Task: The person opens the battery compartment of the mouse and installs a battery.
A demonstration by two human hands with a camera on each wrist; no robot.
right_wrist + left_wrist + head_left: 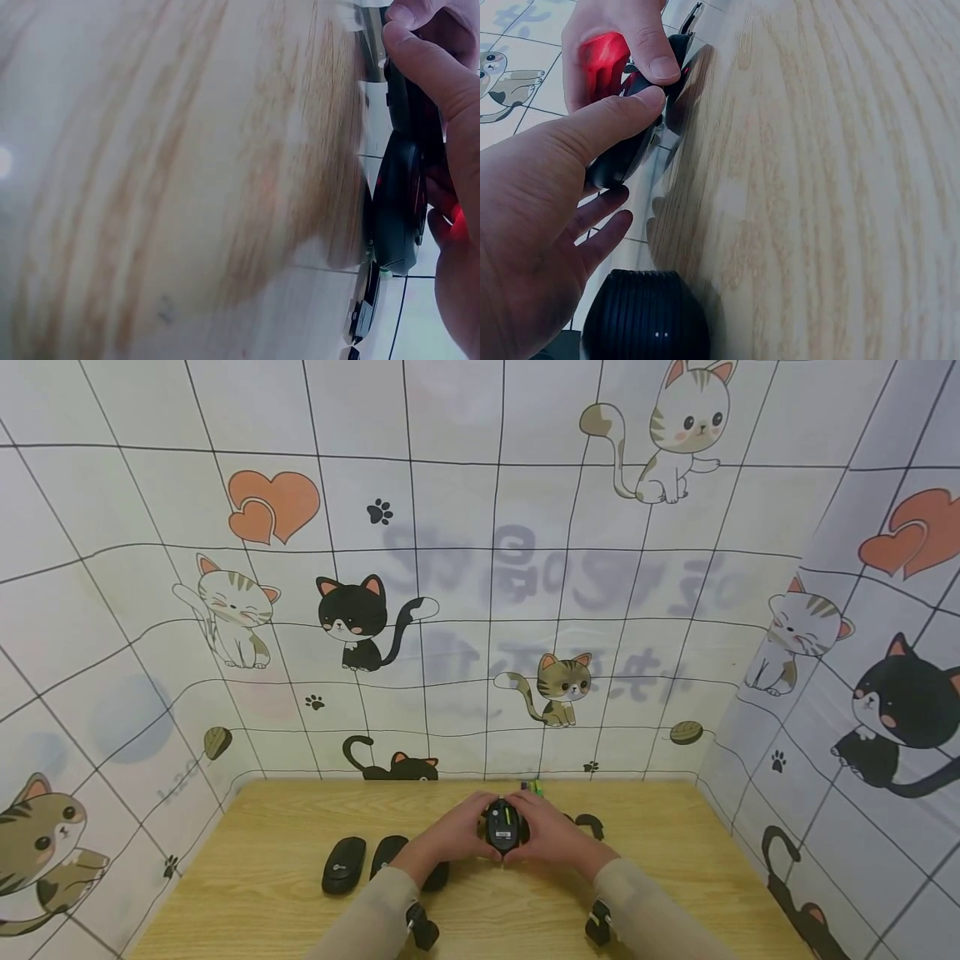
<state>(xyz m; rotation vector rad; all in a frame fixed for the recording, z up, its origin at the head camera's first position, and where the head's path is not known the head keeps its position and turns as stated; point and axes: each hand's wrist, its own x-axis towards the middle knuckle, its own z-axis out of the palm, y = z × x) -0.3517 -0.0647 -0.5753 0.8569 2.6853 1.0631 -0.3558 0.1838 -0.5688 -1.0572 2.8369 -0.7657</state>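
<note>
Between both hands is a black computer mouse [503, 828], its underside facing the head camera. A yellow-green strip shows in a recess on that underside, near a pale label. My left hand [457, 828] grips its left side and my right hand [551, 831] its right side, thumbs meeting at the near end. In the left wrist view, the left thumb lies on the mouse [626, 146], and red light glows on the other hand's palm. Seen from the right wrist, the right hand [457, 150] pinches the mouse by its edge, with another black mouse [397, 210] beyond.
On the wooden table [262, 860], a black mouse [344, 866] lies at left, with a second mouse [387, 852] and a third [436, 877] partly behind the left arm. Small green items [532, 787] sit at the back edge. A dark curved piece [591, 824] shows beyond the right hand.
</note>
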